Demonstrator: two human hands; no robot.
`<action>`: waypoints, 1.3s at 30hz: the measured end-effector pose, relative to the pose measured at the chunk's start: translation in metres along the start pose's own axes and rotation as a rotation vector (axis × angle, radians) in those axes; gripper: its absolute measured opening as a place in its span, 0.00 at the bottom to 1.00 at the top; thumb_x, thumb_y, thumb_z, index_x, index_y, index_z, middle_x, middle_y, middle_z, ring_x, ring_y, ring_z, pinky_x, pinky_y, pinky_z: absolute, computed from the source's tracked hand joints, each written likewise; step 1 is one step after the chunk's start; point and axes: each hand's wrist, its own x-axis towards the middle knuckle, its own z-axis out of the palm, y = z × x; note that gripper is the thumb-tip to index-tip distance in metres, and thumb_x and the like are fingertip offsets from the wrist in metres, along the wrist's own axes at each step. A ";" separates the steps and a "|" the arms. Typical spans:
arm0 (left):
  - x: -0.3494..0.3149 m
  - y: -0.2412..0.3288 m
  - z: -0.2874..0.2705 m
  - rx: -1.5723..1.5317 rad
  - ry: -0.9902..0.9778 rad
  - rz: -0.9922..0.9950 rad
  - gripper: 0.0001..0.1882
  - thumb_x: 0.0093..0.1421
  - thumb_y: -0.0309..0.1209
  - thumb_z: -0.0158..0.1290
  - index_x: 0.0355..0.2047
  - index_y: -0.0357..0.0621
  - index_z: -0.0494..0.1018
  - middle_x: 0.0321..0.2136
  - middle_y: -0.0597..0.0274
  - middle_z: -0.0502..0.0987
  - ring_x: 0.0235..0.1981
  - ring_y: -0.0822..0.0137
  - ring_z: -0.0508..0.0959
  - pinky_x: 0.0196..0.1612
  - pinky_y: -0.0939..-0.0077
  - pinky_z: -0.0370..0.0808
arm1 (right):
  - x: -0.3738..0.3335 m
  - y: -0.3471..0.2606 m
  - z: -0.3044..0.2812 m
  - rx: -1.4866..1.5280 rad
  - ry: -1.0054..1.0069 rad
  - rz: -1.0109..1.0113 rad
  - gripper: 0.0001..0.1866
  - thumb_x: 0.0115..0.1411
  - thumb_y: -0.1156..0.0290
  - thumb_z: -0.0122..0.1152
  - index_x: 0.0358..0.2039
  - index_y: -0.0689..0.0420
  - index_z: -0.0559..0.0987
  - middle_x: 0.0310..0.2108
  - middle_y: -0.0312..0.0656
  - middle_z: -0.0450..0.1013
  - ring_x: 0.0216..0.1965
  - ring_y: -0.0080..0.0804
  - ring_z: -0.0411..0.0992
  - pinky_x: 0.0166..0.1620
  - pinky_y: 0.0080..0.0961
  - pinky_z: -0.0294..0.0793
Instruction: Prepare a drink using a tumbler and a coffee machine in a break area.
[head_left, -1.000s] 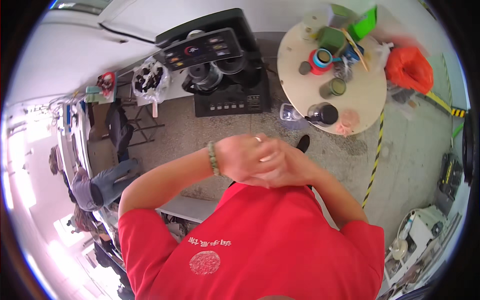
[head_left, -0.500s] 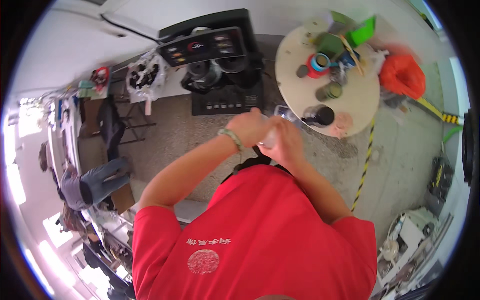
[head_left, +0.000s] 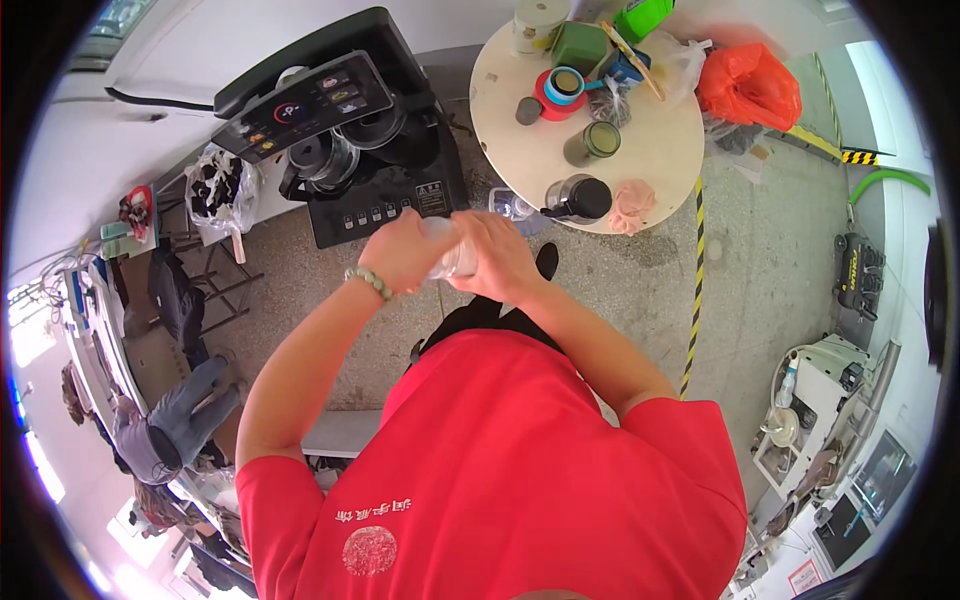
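Observation:
In front of my red shirt, both my hands close around a clear, whitish container [head_left: 455, 262], perhaps a jar or cup. My left hand [head_left: 398, 252], with a beaded bracelet at the wrist, grips its left side. From the right, my right hand [head_left: 497, 258] wraps over it, hiding much of its shape. Just beyond the hands stands a black tea-making appliance [head_left: 325, 225] with a tilted screen [head_left: 305, 105]. A glass kettle [head_left: 325, 165] sits on it beside a second dark-lidded pot [head_left: 375, 128].
To the right, a round cream table [head_left: 500, 80] carries a black-lidded glass pot [head_left: 580, 198], a green-tinted jar [head_left: 592, 143] and a blue-and-red container [head_left: 563, 88]. An orange-red bag [head_left: 750, 88] is beyond it. A person [head_left: 175, 425] is at the far left.
The view has shifted, so the table and appliance appear further left and higher. My hands still hold the container together, with the right hand now spread further over it.

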 end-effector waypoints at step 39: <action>0.000 -0.145 0.109 -1.177 -0.089 -0.149 0.33 0.71 0.53 0.56 0.61 0.36 0.67 0.44 0.52 0.80 0.34 0.60 0.85 0.34 0.67 0.84 | 0.061 0.179 0.059 0.043 0.700 0.674 0.50 0.47 0.64 0.84 0.66 0.62 0.64 0.59 0.52 0.70 0.63 0.47 0.70 0.67 0.40 0.68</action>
